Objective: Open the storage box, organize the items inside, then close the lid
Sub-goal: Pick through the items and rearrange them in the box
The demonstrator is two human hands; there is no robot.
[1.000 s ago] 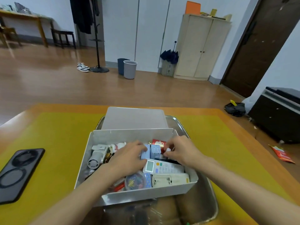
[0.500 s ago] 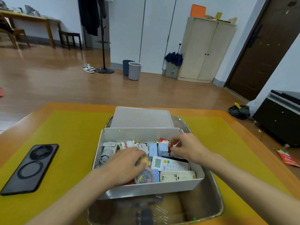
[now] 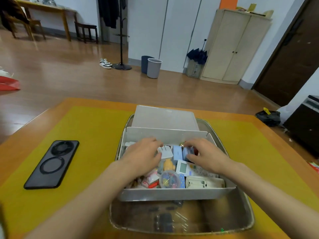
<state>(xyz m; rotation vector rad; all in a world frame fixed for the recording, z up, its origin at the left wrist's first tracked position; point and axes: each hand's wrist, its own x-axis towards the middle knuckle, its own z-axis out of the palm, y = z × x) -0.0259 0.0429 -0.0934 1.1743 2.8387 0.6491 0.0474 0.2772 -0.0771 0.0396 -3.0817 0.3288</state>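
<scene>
Storage box (image 3: 174,193): pale grey, open, standing in the far half of a metal tray (image 3: 248,211) on a yellow mat (image 3: 82,128) that covers a wooden table (image 3: 15,140). Lid (image 3: 164,117): off the box, lying just behind its far wall, partly over the tray's far rim.

Contents, left to right along the near wall: a pink and red small item (image 3: 151,180), too jumbled to identify; a round clear case of coloured pins (image 3: 170,179); a white remote control lying face down (image 3: 204,182). Middle row: an orange figurine (image 3: 169,165); a second white remote control with a screen (image 3: 183,167), partly under the right wrist. Far row: a white plug adapter (image 3: 164,151); a light blue small box (image 3: 177,152); a second blue small box (image 3: 188,151).

Left hand (image 3: 143,155): inside the box at its far left, palm down, fingers bent over the contents, thumb against the white plug adapter. Whether it actually grips anything cannot be told.

Right hand (image 3: 206,155): inside the box at its far right, fingers curled down over the second blue small box, thumb at its near side, pinching it.

Other items: a black phone (image 3: 51,163) lying face down on the mat, well left of the tray. On the floor beyond the table: two waste bins (image 3: 151,67) side by side, a coat stand (image 3: 121,64), a pair of shoes (image 3: 105,63), a cream cabinet (image 3: 236,45) at the far right.
</scene>
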